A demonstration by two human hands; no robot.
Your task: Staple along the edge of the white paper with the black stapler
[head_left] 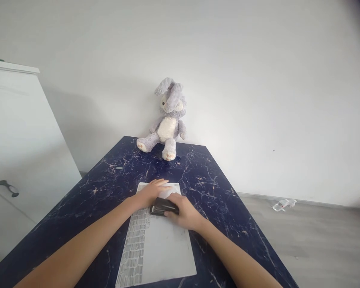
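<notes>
A sheet of paper (165, 256), perhaps a thin stack, lies on the dark blue marbled table; its left side is printed with rows of grey marks and the rest is mostly blank white. My right hand (184, 212) is closed around a black stapler (165, 205), which sits over the upper middle of the paper with its front end pointing left. My left hand (151, 192) rests flat on the paper's upper part, fingers stretched to the right, just behind the stapler. The fingertips of my right hand partly cover the stapler's body.
A grey plush rabbit (167, 128) sits at the table's far edge (195, 145) against the white wall. A small pale strip (119, 168) lies on the table at the left. A white cabinet (24, 128) stands to the left. On the floor at right lies a clear plastic bottle (280, 205).
</notes>
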